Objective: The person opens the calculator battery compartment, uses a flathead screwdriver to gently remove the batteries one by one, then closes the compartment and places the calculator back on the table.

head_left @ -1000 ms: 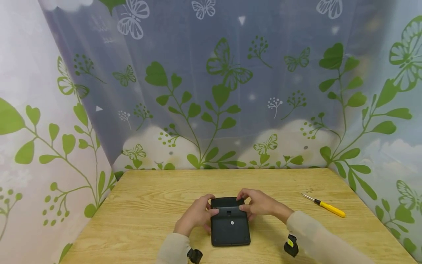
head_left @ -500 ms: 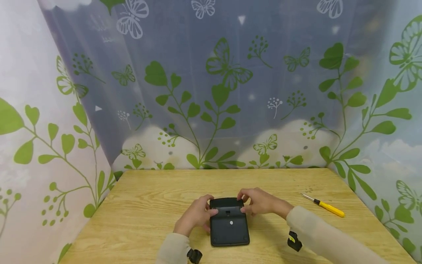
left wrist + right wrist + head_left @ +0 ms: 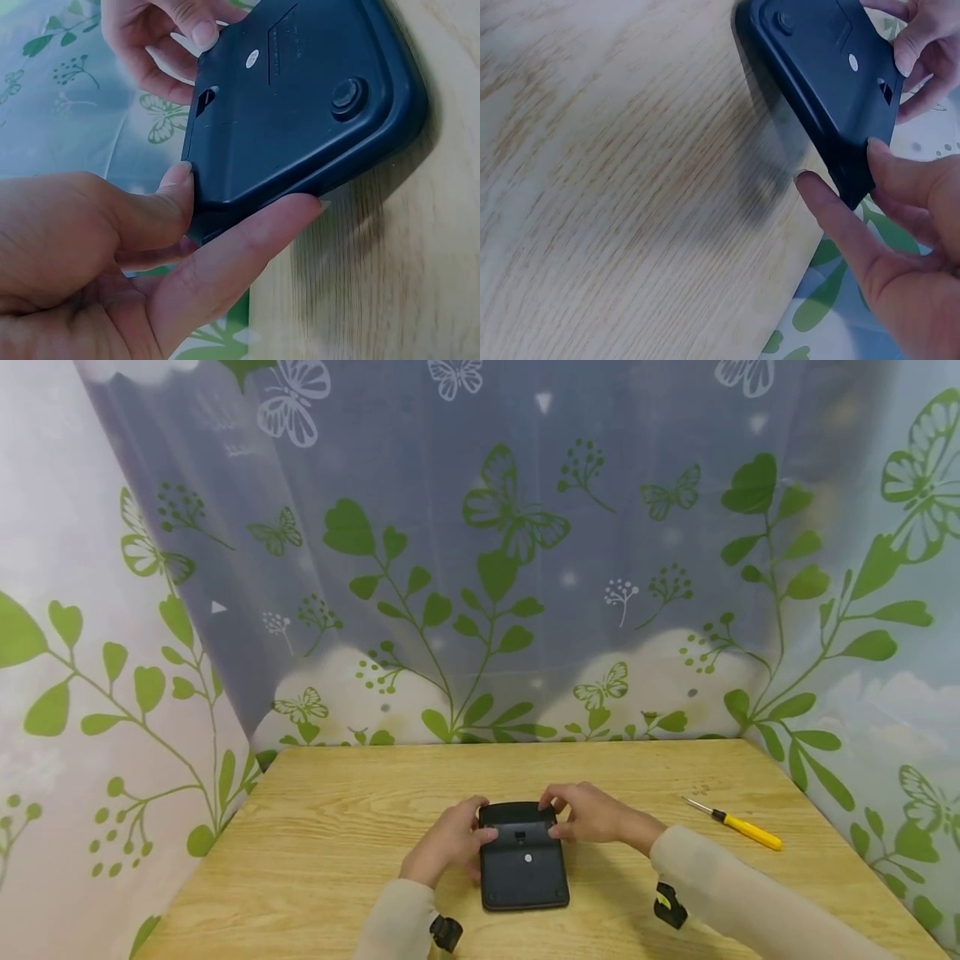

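A black calculator (image 3: 523, 885) lies back side up near the front of the table. Its back carries a round white sticker (image 3: 252, 58), a small slot (image 3: 206, 100) and a round rubber foot (image 3: 348, 97). By its far left corner my left hand (image 3: 450, 839) grips it, thumb on the back and index finger along the side. My right hand (image 3: 592, 814) pinches the far right corner between thumb and fingers. In the left wrist view the far end is raised off the wood. The calculator's front face is hidden underneath.
A screwdriver with a yellow handle (image 3: 753, 834) lies on the wooden table (image 3: 322, 827) to the right, its tip toward the back left. Patterned curtain cloth (image 3: 420, 635) hangs behind the table and at both sides.
Both hands keep their hold at the far corners. The head view has shifted a little, and the right wrist has turned slightly. The screwdriver stays where it lay.
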`<state>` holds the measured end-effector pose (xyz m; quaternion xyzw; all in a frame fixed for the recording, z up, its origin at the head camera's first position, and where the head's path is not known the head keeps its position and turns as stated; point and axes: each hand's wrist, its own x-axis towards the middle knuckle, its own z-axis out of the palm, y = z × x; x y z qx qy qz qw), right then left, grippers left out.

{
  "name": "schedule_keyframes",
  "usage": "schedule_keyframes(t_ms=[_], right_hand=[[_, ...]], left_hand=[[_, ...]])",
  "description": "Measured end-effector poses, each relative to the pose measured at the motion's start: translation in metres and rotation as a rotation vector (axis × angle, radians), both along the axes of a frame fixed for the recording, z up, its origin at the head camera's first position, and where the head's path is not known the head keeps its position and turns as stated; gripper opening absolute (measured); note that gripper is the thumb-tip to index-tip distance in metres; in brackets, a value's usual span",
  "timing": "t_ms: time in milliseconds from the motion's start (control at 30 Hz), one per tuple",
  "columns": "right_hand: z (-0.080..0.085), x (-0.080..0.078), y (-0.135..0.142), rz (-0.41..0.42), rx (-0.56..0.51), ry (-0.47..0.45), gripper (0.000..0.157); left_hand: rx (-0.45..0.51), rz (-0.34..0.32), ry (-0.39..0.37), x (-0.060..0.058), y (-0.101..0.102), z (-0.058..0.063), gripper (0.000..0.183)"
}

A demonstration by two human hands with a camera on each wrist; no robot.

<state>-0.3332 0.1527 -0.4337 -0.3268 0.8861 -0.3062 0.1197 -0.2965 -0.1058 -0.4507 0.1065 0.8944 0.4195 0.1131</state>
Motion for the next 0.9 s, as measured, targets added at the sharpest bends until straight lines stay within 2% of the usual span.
schedule_keyframes(t_ms=[367, 633, 900], right_hand=[[0.001, -0.002, 0.0, -0.066, -0.014, -0.049, 0.029], [0.001, 0.0, 0.0, -0.092, 0.007, -0.04, 0.028], [0.005, 0.002, -0.003, -0.112, 0.023, -0.039, 0.029]], left_hand=[[-0.033, -0.021, -0.036, -0.008, 0.005, 0.006, 0.056], [-0.013, -0.018, -0.087, -0.012, 0.007, 0.007, 0.054], [-0.015, -0.011, -0.093, -0.015, 0.011, 0.009, 0.055]])
